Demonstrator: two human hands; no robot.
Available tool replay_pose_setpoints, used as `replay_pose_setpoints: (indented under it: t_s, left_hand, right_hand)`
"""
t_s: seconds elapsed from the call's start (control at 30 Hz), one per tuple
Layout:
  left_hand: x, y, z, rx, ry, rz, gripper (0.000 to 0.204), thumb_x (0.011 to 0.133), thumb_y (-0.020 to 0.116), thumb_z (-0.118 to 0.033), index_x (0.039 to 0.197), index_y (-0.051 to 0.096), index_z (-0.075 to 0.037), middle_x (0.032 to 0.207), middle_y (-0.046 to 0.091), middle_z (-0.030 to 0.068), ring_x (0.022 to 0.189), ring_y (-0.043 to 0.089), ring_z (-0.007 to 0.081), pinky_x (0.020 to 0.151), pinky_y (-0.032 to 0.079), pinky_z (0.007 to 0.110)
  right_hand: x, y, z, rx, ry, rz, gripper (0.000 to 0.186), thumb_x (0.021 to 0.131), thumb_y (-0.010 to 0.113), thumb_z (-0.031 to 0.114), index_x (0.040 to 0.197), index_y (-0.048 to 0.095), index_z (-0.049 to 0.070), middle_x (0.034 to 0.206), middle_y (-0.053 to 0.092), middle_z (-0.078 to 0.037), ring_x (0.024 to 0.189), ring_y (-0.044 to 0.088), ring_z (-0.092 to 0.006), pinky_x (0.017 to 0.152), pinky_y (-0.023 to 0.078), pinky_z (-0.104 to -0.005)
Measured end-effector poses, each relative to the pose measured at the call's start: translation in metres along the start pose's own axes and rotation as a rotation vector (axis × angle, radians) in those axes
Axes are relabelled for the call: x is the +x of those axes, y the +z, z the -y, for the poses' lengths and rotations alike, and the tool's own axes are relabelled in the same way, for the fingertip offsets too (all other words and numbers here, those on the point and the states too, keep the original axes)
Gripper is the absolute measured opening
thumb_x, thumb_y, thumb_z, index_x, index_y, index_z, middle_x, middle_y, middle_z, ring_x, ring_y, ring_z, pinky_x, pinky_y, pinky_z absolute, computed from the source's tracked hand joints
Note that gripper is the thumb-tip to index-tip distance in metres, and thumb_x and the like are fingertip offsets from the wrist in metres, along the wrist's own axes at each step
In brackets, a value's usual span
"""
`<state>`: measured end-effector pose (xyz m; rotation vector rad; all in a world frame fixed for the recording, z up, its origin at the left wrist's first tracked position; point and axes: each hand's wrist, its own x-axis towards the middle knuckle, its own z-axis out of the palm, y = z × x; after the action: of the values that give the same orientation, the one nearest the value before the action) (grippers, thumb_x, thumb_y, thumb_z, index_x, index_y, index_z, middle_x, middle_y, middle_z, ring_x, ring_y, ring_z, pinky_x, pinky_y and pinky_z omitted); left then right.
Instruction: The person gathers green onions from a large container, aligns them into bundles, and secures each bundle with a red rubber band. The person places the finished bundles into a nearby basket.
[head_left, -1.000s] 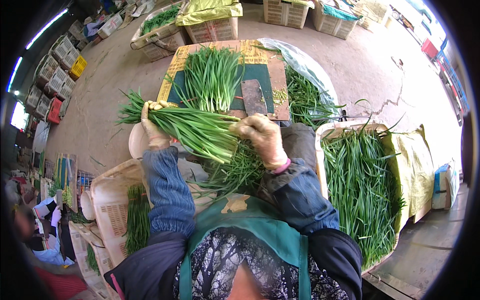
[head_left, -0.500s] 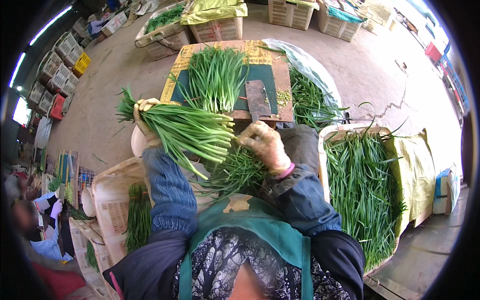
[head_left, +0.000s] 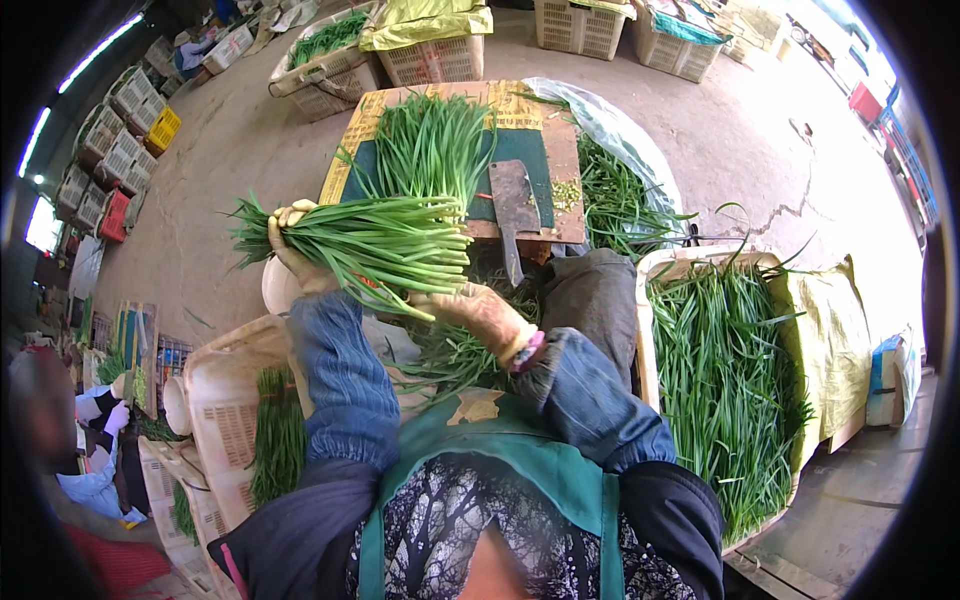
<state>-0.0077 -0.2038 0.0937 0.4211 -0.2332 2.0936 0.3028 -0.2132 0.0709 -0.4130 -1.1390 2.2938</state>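
My left hand [head_left: 296, 240], in a pale glove, is closed round the leafy end of a bunch of garlic chives [head_left: 390, 240]. The bunch lies level across the front of me, its pale stem ends pointing right. At the lower stems my right hand [head_left: 472, 312], gloved too, has its fingers closed on a few stalks; the fingertips are partly hidden. A cleaver [head_left: 516, 200] lies on the cutting board [head_left: 566, 150], its handle hanging over the near edge. Another pile of chives [head_left: 430, 150] rests on the board's left half.
On the right stands a crate [head_left: 648, 350] full of chives, with a yellow sack [head_left: 830, 340] beside it. Loose chives [head_left: 470, 345] lie over my lap. To the left is another crate [head_left: 222, 410] holding a tied bundle. A co-worker [head_left: 95, 440] sits at the far left.
My right hand has moved left and down, from the stem tips to beneath the bunch's lower stems. The bunch has turned more level, and the cleaver's handle is now uncovered.
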Motion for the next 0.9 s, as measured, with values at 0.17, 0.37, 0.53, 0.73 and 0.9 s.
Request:
replay_pose_setpoints:
  t_s: [0.17,0.37,0.53,0.73,0.9]
  left_hand:
    - [-0.001,0.005,0.012,0.079,0.070,0.011,0.005,0.089,0.066,-0.008,0.087,0.061,-0.008,0.079,0.062,-0.0019,0.078,0.058,0.0108,0.090,0.049,0.028]
    - [-0.012,0.023,0.035,0.083,-0.017,-0.156,0.014,0.094,0.060,-0.014,0.082,0.058,-0.008,0.074,0.057,-0.0024,0.073,0.056,0.0119,0.091,0.049,0.030]
    - [0.008,0.007,0.001,0.195,0.249,-0.208,0.018,0.095,0.056,-0.016,0.078,0.057,-0.009,0.073,0.056,-0.0009,0.066,0.053,0.0137,0.086,0.052,0.032]
    - [0.007,0.026,-0.014,0.368,0.445,-0.369,0.020,0.093,0.059,-0.019,0.075,0.058,-0.010,0.072,0.057,0.0008,0.068,0.054,0.0170,0.085,0.054,0.036]
    - [-0.002,0.032,0.010,0.381,0.400,-0.406,0.021,0.093,0.060,-0.018,0.075,0.056,-0.009,0.071,0.055,0.0016,0.070,0.054,0.0179,0.084,0.054,0.037]
  right_hand:
    - [-0.012,0.009,0.007,0.092,0.007,-0.119,0.023,0.099,0.060,0.019,0.103,0.069,-0.002,0.082,0.067,-0.003,0.061,0.051,-0.0082,0.059,0.042,-0.0226]
    - [-0.054,0.008,0.026,-0.158,0.088,-0.094,0.020,0.097,0.062,0.019,0.087,0.071,0.005,0.077,0.065,0.001,0.063,0.050,-0.0046,0.056,0.041,-0.0201]
    - [-0.099,-0.033,0.036,-0.227,0.111,0.167,0.019,0.098,0.063,0.023,0.102,0.068,0.005,0.088,0.069,-0.002,0.068,0.054,-0.0064,0.061,0.044,-0.0221]
    - [-0.092,-0.034,0.037,-1.272,-0.100,0.100,0.043,0.089,0.071,0.018,0.130,0.063,0.014,0.104,0.069,-0.009,0.092,0.066,-0.0206,0.082,0.053,-0.0323]
    - [-0.051,0.009,0.044,-0.182,-0.185,-0.158,0.049,0.097,0.065,0.019,0.140,0.051,0.000,0.101,0.068,-0.007,0.084,0.064,-0.0129,0.080,0.052,-0.0264]
